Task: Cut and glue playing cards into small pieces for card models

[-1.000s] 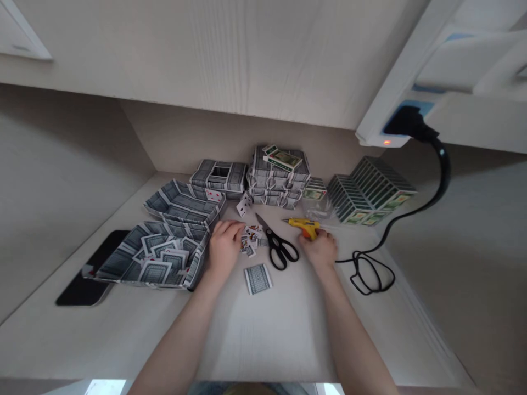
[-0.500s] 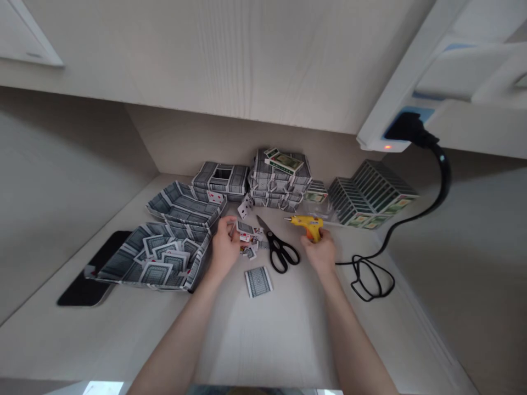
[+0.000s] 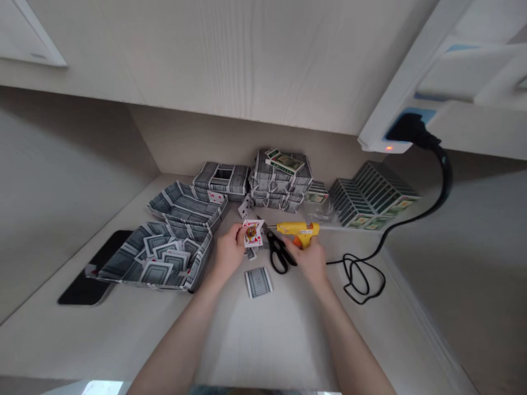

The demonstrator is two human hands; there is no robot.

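Observation:
My left hand (image 3: pixel 230 249) pinches a playing card (image 3: pixel 254 233), a red jack, face up by its left edge. In my right hand (image 3: pixel 308 258) is a yellow glue gun (image 3: pixel 298 230), its nozzle pointing left at the card's right side; I cannot tell whether it touches. Black-handled scissors (image 3: pixel 280 255) lie between my hands, partly under the gun. Small cut card pieces (image 3: pixel 251 253) show just below the held card. Closer to me, a folded-edge card (image 3: pixel 258 282) rests back up on the table.
Left stands an open card-built box (image 3: pixel 197 274) holding loose cards, over a dark phone (image 3: pixel 82 285). Behind are another card tray (image 3: pixel 185 206), a box with a window (image 3: pixel 222 178) and stacked card boxes (image 3: pixel 280 181). Card packs (image 3: pixel 370 197) and a black cord (image 3: pixel 424 211) are right.
My left hand has brought the card up and turned its face into view. My right hand has moved the glue gun left, over the scissors and near the card.

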